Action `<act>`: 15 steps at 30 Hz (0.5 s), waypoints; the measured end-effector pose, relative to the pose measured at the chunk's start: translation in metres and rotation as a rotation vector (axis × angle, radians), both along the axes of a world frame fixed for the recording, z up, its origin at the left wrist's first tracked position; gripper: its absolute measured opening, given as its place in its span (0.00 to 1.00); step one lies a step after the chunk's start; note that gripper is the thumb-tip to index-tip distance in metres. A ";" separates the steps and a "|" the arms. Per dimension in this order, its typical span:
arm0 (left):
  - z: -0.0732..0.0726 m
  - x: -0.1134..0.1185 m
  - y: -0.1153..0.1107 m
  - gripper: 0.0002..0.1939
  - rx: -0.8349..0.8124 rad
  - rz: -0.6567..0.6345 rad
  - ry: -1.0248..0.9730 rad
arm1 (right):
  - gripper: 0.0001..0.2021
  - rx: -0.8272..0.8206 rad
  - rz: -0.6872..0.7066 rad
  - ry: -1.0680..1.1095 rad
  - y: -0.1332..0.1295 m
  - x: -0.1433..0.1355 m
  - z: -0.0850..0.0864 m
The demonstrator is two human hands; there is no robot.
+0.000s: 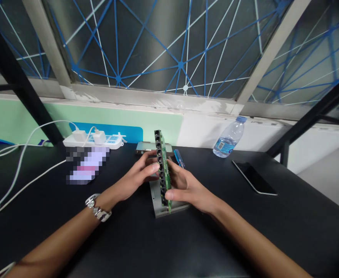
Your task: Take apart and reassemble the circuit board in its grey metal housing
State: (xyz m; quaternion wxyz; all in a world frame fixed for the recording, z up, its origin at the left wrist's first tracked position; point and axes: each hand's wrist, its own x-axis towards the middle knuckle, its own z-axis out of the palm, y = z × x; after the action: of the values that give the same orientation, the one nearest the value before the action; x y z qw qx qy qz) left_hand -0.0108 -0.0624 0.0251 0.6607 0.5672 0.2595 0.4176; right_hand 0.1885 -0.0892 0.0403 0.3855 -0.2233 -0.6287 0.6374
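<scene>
Bare forearms [59, 237] span the dark desk [123, 247]. The left hand [136, 172] has its grip partly closed on a circuit board [166, 166], thumb against the row of black sockets [159, 158]; the right hand [191, 189] curls its grip around the other side, thumb low, presumably to steady it (one support per side). The board stands nearly upright over a metal plate [157, 206]; I cannot tell whether they touch. Bottle [228, 139] and phone [252, 177] sit rightward, likely for elbow room.

The black table [123, 247] carries a metal plate [157, 201], phone [254, 177], bottle [225, 142], blue tool [179, 158] and power strip [115, 143].
</scene>
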 end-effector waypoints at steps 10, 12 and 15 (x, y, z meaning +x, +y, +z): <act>-0.006 0.004 -0.003 0.26 -0.002 -0.023 0.030 | 0.42 0.002 0.038 -0.003 -0.002 -0.004 0.001; -0.005 0.004 -0.004 0.26 0.025 -0.044 0.023 | 0.41 0.002 0.046 -0.005 -0.002 -0.004 0.001; -0.004 0.003 -0.004 0.27 0.049 -0.061 0.021 | 0.40 0.010 0.046 -0.001 -0.003 -0.004 0.003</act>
State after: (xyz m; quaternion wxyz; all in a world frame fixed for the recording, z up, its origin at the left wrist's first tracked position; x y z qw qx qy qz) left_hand -0.0074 -0.0669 0.0213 0.6562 0.5952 0.2389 0.3974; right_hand 0.1845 -0.0919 0.0435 0.3716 -0.2070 -0.6372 0.6427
